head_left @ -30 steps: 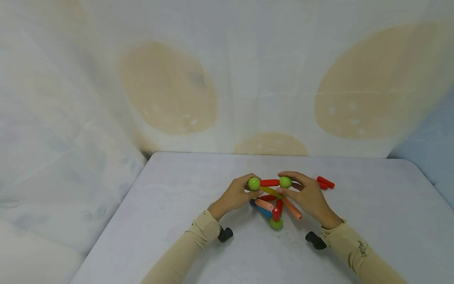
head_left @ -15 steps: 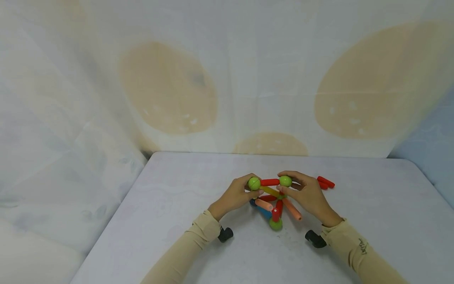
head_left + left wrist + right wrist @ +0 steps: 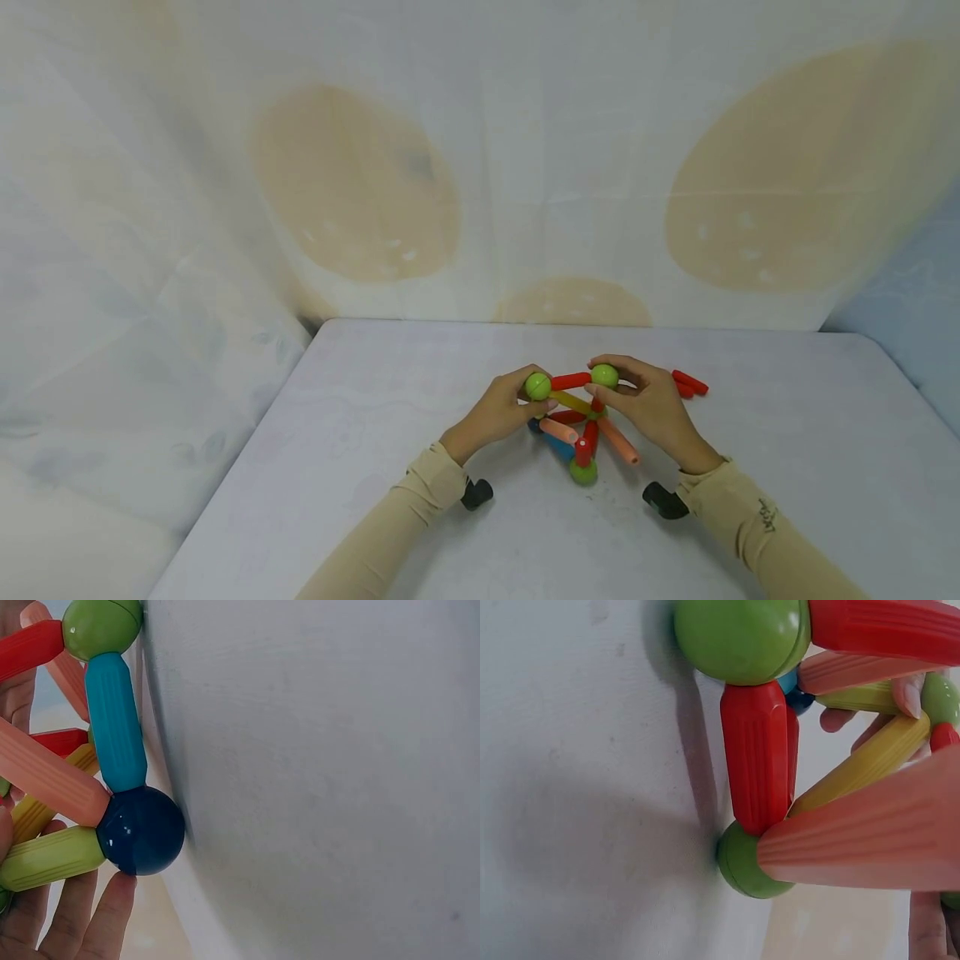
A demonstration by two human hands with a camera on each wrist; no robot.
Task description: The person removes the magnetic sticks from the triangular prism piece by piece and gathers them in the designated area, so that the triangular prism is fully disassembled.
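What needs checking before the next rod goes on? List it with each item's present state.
1. Left hand holds the top left green ball: ok.
2. Right hand holds the top right green ball: ok.
3. Red rod joins both top balls: ok.
4. Blue ball rests on the table, with the blue rod attached: ok.
5. Spare red rods lie on the table beyond the right hand: ok.
6. Every joint in the frame is fully seated: cannot tell, since the hands cover some of them.
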